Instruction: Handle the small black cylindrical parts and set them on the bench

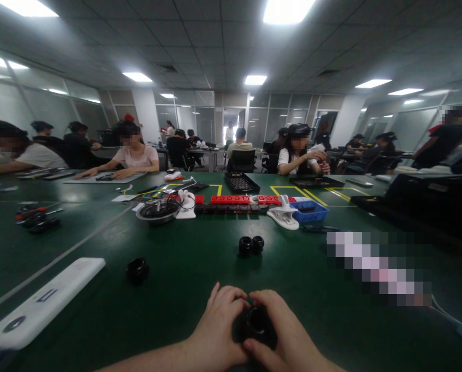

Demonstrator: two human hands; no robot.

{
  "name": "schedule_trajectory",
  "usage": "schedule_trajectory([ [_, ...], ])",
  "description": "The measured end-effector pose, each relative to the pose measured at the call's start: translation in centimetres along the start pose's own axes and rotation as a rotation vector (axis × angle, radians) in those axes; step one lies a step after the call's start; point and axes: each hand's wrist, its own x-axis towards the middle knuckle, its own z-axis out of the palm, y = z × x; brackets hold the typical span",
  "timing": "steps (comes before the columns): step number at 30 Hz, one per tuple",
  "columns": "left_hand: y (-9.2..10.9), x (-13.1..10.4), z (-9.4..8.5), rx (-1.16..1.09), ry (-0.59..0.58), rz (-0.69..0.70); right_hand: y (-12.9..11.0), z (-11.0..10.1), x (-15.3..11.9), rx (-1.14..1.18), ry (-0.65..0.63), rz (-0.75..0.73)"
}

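Note:
A shiny black ring-shaped part (257, 321) with a hollow middle is between my two hands, low in the view and close to me. My left hand (222, 321) curls round its left side, fingertips bent over the top. From the other side, my right hand (283, 326) closes on it with thumb in front and fingers behind. The hands partly hide the part. Beyond them, two similar black round parts (245, 245) sit side by side on the green table (192, 263). Another black ring (137, 270) lies to the left.
A long white board (47, 302) lies at left; a blurred-out object (378, 268) is at right. Further back are a round tray of cables (158, 209), red bins (231, 200), a white stand (284, 213) and a blue box (310, 212). People sit across the table.

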Motion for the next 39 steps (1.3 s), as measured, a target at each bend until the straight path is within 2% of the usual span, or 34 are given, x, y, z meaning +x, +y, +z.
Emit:
schedule_trajectory([
  [6, 0.14, -0.10, -0.06, -0.006, 0.007, 0.004, 0.15, -0.25, -0.26, 0.081, -0.026, -0.179],
  [8, 0.01, -0.04, -0.04, -0.004, -0.008, 0.004, 0.26, -0.23, -0.24, 0.036, -0.010, -0.149],
  [13, 0.14, 0.16, -0.08, 0.027, -0.040, -0.019, 0.43, 0.10, -0.01, -0.052, 0.018, 0.037],
  [20, 0.18, 0.07, -0.16, 0.004, -0.021, -0.006, 0.31, -0.21, -0.14, 0.042, -0.002, -0.137],
  [23, -0.09, 0.02, -0.13, 0.000, -0.026, 0.007, 0.39, -0.23, -0.22, 0.003, 0.017, -0.133],
  [27, -0.30, -0.02, 0.09, 0.002, -0.002, 0.014, 0.65, 0.02, -0.15, -0.070, 0.101, -0.044],
  [30, -0.30, 0.05, 0.22, 0.007, -0.003, 0.005, 0.70, 0.16, -0.03, -0.074, 0.074, 0.003],
  [39, 0.09, 0.13, -0.15, -0.005, -0.022, 0.002, 0.44, -0.42, -0.39, 0.062, 0.048, -0.178],
])
